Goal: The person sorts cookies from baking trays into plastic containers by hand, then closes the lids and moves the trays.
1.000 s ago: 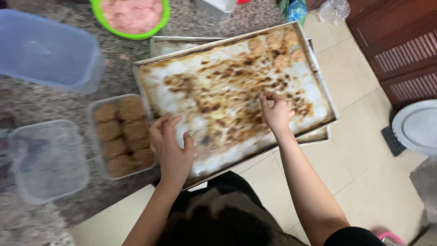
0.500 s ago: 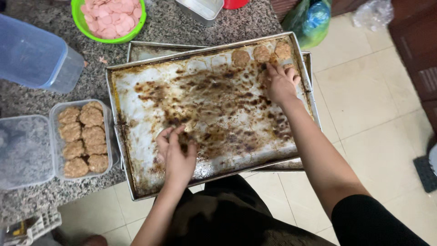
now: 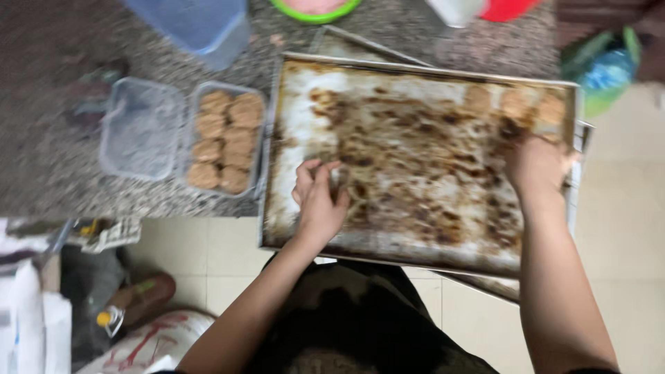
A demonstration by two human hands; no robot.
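My left hand (image 3: 320, 201) has its fingers (image 3: 305, 174) curled and pressed down on the browned surface of the baking tray (image 3: 422, 76), near the tray's front left corner. I see nothing held in them; they look half closed on the tray itself, as if scraping or steadying. My right hand (image 3: 537, 166) is at the tray's far right corner, just below the last three baked patties (image 3: 516, 104), which lie in a row along the far edge. The picture is blurred there, so I cannot tell whether these fingers already grasp a patty or only touch the tray beside one.

The tray lies on the granite counter (image 3: 62, 159), but its front edge goes out past the counter's front edge, over the floor and against my body. A second tray (image 3: 485, 285) shows under it at the front right corner. This is the risk I judge greatest: if my left hand pushes down hard on the overhanging part, the tray may tip or slide off the one below it, and the patties may roll off.

Just beside the tray's left edge stands a clear box of patties (image 3: 223, 138), nearly full, and next to it an empty clear box (image 3: 138, 128). A careless move to the left could knock the full box.
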